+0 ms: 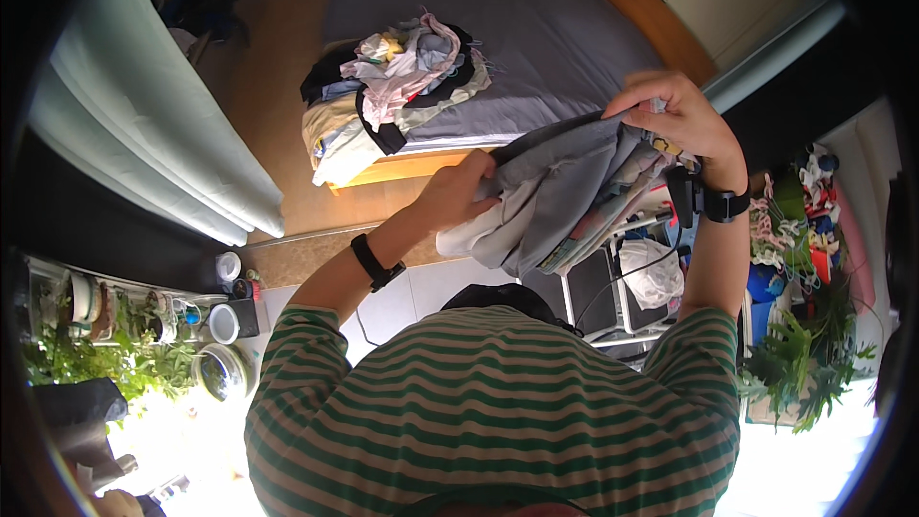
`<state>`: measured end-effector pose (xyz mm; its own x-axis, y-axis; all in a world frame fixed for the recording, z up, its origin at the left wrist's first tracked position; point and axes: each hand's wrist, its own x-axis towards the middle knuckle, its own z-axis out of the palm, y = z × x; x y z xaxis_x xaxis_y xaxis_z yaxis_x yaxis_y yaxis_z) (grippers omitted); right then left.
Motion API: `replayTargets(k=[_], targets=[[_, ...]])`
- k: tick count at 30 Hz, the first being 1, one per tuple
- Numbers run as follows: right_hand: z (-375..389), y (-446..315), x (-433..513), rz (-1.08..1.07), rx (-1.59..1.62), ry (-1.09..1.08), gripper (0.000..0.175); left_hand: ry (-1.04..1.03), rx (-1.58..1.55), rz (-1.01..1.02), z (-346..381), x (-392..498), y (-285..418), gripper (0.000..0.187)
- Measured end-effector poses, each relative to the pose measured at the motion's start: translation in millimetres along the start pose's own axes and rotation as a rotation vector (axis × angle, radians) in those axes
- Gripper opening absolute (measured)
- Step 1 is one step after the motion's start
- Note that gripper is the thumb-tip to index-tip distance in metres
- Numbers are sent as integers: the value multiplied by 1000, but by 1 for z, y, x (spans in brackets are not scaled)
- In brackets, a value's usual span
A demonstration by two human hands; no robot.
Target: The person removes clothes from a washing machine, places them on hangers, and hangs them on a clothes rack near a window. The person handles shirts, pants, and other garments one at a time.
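A grey garment (567,172) hangs between my two hands, its upper edge stretched across in front of me. My left hand (459,190) grips its left end, where paler cloth shows underneath. At the other end my right hand (664,111) pinches the upper edge between thumb and fingers. Below the right hand hang folds of patterned cloth (599,222); whether they belong to the same garment I cannot tell. Beyond, on the bed's near left corner, lies a heap of mixed clothes (409,72) in pink, white, black and beige.
The bed (531,36) has a grey sheet and wooden frame. A pale curtain (158,115) hangs left, above potted plants (136,345) and a glass bowl (221,371). On the right stand a folding step ladder (596,287), a white bag (650,273), plastic hangers (782,230) and a leafy plant (804,359).
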<state>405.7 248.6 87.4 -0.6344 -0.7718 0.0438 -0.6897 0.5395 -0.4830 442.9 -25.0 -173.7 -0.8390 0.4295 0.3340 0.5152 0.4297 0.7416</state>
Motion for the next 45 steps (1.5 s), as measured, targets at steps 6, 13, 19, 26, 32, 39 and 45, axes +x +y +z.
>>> replayTargets(k=[6,13,19,26,32,39,45], targets=[[7,89,42,132,26,95,15,110,441,219,-97,10,-54,31],[37,211,125,-10,261,37,16,-172,68,302,-178,24,-39,21],[79,308,239,-109,538,-159,18,-250,-384,-112,-195,91,-86,19],[101,389,361,7,483,63,55,45,429,-502,-221,158,-119,29],[104,307,462,-124,958,-568,53,165,246,-676,-232,181,-155,84],[126,206,562,-912,1024,-330,68,351,140,-544,-254,136,-252,36],[149,432,692,120,653,-52,43,380,558,-690,-304,97,-278,35]])
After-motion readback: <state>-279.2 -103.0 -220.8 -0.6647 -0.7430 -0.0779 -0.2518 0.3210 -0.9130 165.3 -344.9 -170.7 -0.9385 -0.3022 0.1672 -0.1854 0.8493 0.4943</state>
